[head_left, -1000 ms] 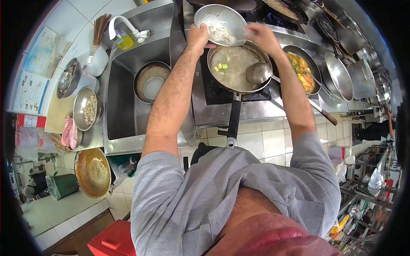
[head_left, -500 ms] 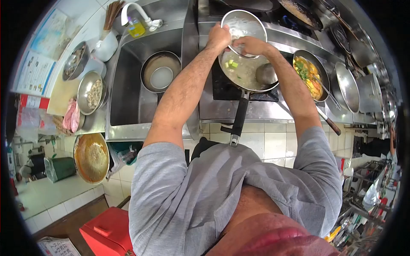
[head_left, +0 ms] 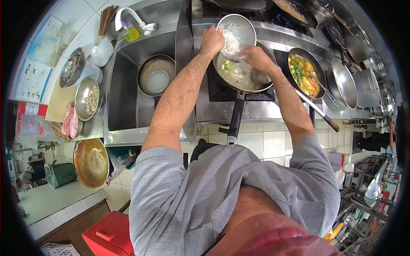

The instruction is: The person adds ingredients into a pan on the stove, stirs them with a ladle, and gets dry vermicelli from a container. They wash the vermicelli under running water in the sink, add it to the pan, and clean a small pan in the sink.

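Observation:
My left hand is closed on the left rim of a metal bowl, which is tilted over a frying pan. Pale, wet pieces lie at the bowl's lower left side. My right hand is at the bowl's lower right rim, above the pan; its curled fingers are blurred. Below, the black-handled frying pan holds cloudy liquid with pale pieces and green chunks. A ladle's round head rests in the liquid, partly behind my right wrist.
Right of the pan stands another pan of yellow-orange food, then a metal wok. A long wooden-tipped handle sticks out past the stove edge. On the left are a sink holding a pan, and bowls of ingredients. A burner flame shows at the back.
The bowl has shifted slightly left and down with my left hand. More pale pieces show in the pan. My right hand's fingers have drawn from inside the bowl to its lower rim.

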Demonstrator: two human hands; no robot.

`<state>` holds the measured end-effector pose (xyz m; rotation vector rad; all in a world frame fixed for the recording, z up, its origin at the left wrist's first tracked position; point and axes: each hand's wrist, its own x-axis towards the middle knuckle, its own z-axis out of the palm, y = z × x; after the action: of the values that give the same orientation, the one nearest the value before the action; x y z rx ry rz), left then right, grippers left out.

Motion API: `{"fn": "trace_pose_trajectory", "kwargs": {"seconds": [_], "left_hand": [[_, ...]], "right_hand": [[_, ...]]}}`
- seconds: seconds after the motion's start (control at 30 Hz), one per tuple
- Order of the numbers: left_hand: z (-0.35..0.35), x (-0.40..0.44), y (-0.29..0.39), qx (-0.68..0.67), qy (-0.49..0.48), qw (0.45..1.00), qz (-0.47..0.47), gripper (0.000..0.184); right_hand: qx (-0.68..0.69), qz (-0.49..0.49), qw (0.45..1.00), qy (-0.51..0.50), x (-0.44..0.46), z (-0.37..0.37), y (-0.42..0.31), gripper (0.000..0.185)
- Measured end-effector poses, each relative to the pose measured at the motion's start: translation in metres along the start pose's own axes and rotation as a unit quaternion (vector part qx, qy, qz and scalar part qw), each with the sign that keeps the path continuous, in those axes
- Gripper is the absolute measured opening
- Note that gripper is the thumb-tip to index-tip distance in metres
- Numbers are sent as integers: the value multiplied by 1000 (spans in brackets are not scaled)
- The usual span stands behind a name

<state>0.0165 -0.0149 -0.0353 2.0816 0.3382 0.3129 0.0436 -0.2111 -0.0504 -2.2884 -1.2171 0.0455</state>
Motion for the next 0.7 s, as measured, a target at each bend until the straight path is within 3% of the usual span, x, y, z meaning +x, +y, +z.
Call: {"fn": "trace_pose_trajectory", "kwargs": {"seconds": [0.23, 0.3, 0.4, 0.53, 0.7], "left_hand": [[-2, -5, 7, 38, -8, 999, 18, 41], [-1, -5, 6, 43, -18, 999, 18, 41], [1, -5, 6, 51, -30, 997, 50, 42], [-1, -12, 15, 76, -42, 993, 85, 41], [1, -9, 5, 91, -8, 993, 80, 41]], "right_hand": [[31, 51, 998, -16, -20, -5, 3, 26], [33, 101, 994, 22, -15, -10, -4, 27], [17, 59, 996, 72, 5, 1, 5, 31], [-3, 60, 997, 58, 29, 23, 10, 33], [-28, 52, 996, -61, 19, 19, -6, 27]]}}
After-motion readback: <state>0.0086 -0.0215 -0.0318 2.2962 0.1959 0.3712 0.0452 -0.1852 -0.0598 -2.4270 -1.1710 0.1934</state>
